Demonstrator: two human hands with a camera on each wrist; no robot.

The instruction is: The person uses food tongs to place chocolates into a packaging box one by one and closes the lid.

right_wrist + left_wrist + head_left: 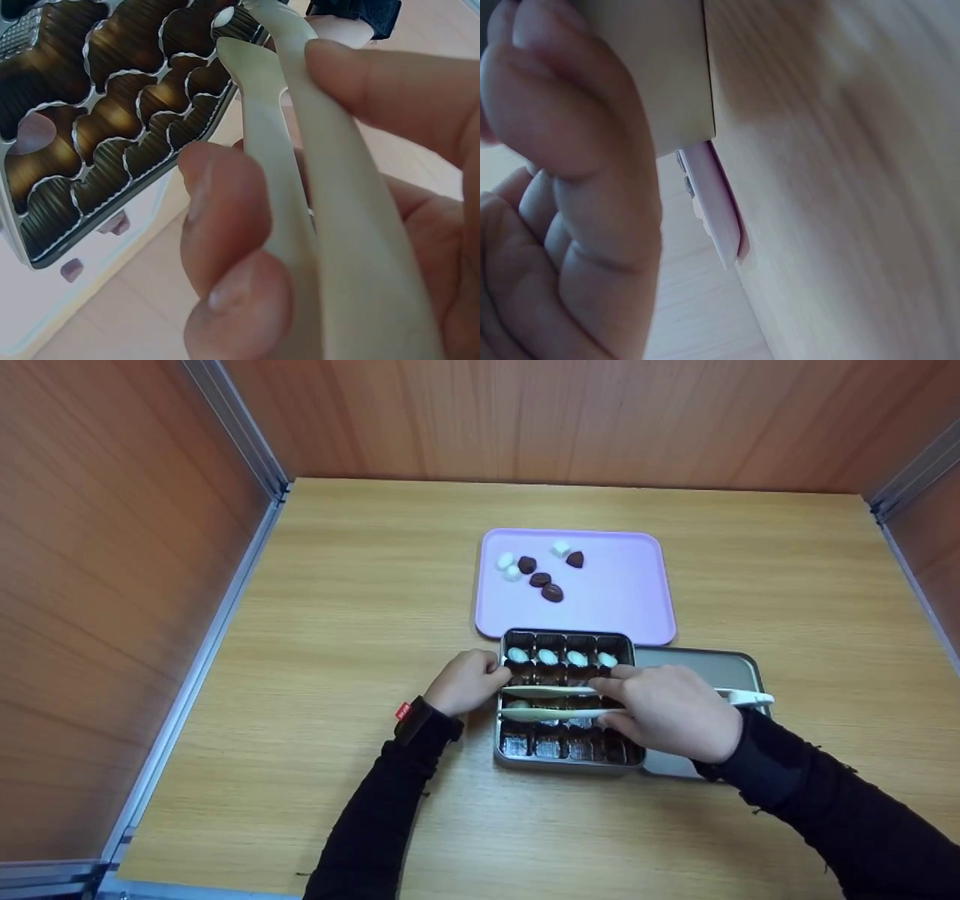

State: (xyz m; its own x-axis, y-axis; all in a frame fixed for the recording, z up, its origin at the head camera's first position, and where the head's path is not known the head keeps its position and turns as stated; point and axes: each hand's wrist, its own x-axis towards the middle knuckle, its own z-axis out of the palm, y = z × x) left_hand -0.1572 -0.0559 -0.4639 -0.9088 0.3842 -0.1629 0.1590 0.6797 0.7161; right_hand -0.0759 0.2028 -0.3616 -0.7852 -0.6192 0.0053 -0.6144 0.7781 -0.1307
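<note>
In the head view, my right hand (667, 712) grips a pair of pale plastic tongs (555, 714), its fingers and thumb on the two arms. The tong tips stand apart over the left end of a metal tin (566, 769) with a dark divided insert. A pale candy (517, 706) shows between the tips in a left-column compartment. White candies (547, 657) fill the far row of compartments. My left hand (469, 682) holds the tin's left rim; its curled fingers (592, 150) lie against the tin's side in the left wrist view.
Behind the tin is a pink tray (615, 585) with several brown chocolates (552, 592) and white candies (512, 573) toward its left side. A flat metal lid (697, 664) lies right of the tin, under my right hand. Wooden panels (562, 420) wall the table.
</note>
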